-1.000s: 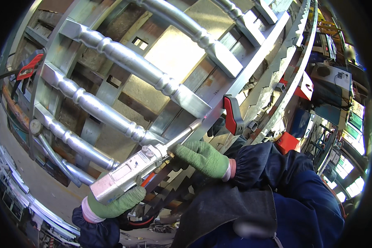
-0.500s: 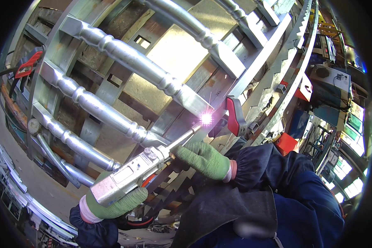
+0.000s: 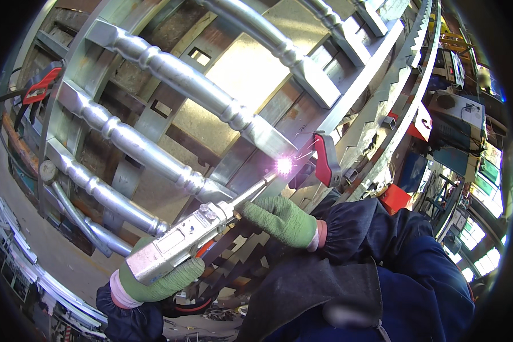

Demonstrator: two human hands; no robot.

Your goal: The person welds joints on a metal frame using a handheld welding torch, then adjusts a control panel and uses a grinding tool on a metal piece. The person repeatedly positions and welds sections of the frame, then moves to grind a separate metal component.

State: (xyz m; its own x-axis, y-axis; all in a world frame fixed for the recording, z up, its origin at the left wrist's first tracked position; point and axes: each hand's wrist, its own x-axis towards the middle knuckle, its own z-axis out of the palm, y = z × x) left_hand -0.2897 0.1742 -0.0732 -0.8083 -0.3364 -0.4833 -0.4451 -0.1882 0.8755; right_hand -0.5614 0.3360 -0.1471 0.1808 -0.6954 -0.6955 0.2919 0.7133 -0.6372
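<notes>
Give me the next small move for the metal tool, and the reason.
Probably a slow, slight slide of the metal tool along the edge of the spindle's square end, short of the red-handled clamp: a bright spark shows at the tip beside that end, the left hand grips the body, and the right hand is at the front.

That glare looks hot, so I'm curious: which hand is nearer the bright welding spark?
Right. The right hand is below the welding spark, by the front end of the welding torch; the left hand is farther off, lower left, gripping the torch's rear.
</notes>
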